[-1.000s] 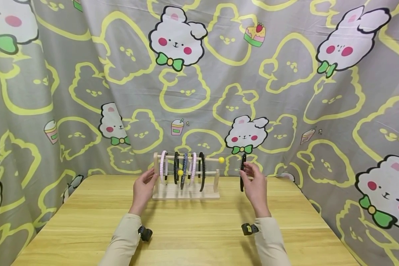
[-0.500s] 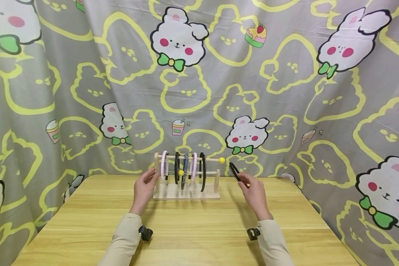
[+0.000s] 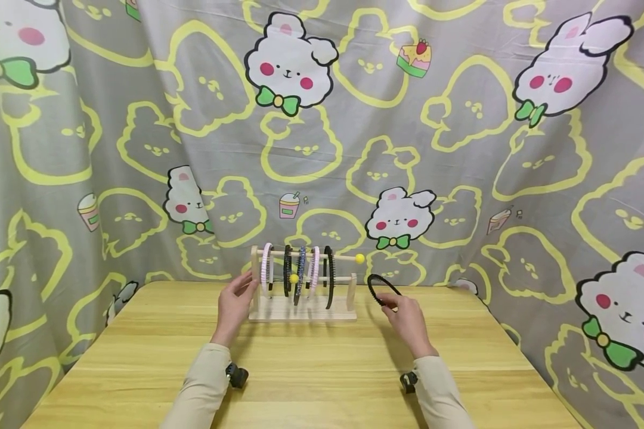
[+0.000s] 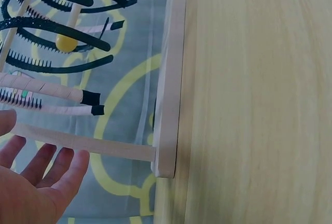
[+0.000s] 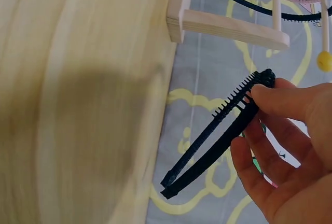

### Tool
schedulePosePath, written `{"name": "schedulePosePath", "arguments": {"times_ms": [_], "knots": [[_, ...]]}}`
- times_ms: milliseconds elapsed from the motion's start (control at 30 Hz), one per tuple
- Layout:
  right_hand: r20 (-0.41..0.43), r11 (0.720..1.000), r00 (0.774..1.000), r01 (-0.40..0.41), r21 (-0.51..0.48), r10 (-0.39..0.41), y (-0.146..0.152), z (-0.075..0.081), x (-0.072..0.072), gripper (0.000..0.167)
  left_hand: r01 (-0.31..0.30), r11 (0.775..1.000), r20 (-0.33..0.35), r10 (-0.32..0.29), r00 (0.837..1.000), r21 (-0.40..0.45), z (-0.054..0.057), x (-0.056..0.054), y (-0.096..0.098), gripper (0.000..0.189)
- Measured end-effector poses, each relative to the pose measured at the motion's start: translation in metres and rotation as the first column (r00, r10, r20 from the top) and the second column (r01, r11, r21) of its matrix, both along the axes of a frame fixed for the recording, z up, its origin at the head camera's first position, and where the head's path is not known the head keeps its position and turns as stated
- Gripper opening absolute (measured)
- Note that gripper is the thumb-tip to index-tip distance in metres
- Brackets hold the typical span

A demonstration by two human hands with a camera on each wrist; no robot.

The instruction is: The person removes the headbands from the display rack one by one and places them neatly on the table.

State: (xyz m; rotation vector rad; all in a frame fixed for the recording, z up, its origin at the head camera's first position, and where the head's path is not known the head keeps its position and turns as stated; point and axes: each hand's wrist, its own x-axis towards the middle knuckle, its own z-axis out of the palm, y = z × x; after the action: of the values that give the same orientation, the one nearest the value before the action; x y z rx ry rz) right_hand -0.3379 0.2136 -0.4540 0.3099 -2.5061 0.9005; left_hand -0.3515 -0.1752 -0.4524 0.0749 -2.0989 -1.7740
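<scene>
A black toothed headband (image 3: 376,288) is pinched between the thumb and fingers of my right hand (image 3: 408,322), to the right of the rack. In the right wrist view this headband (image 5: 212,141) hangs tilted, its two ends pointing down and left. My left hand (image 3: 234,307) holds the left upright (image 4: 93,143) of a wooden headband rack (image 3: 300,313), thumb on one side and fingers on the other. Several headbands hang on the rack's upper rod: a pink one (image 3: 265,268) at the left, a glittery blue one (image 3: 300,271), and a black one (image 3: 330,277) at the right.
The rack stands near the back of the wooden table (image 3: 311,369). A yellow ball (image 3: 359,258) caps the upper rod's right end; another yellow ball (image 3: 294,278) sits lower in front. A patterned grey curtain (image 3: 311,131) hangs behind.
The headband in my right hand has turned from upright and edge-on to tilted, its loop showing. The right hand has lowered slightly. My left hand stays at the rack's upright.
</scene>
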Motion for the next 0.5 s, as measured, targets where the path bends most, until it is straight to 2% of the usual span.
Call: {"name": "schedulePosePath", "arguments": {"times_ms": [333, 500], "knots": [[0.048, 0.999, 0.998, -0.034, 0.034, 0.032, -0.002, -0.01, -0.001, 0.027, -0.001, 1.0, 0.0, 0.001, 1.0, 0.005, 0.001, 0.001, 0.0, 0.042], [0.084, 0.999, 0.996, -0.04, 0.025, 0.038, -0.005, -0.013, 0.001, 0.027, 0.007, 1.0, 0.02, -0.007, 1.0, 0.01, 0.0, 0.001, -0.001, 0.044]]}}
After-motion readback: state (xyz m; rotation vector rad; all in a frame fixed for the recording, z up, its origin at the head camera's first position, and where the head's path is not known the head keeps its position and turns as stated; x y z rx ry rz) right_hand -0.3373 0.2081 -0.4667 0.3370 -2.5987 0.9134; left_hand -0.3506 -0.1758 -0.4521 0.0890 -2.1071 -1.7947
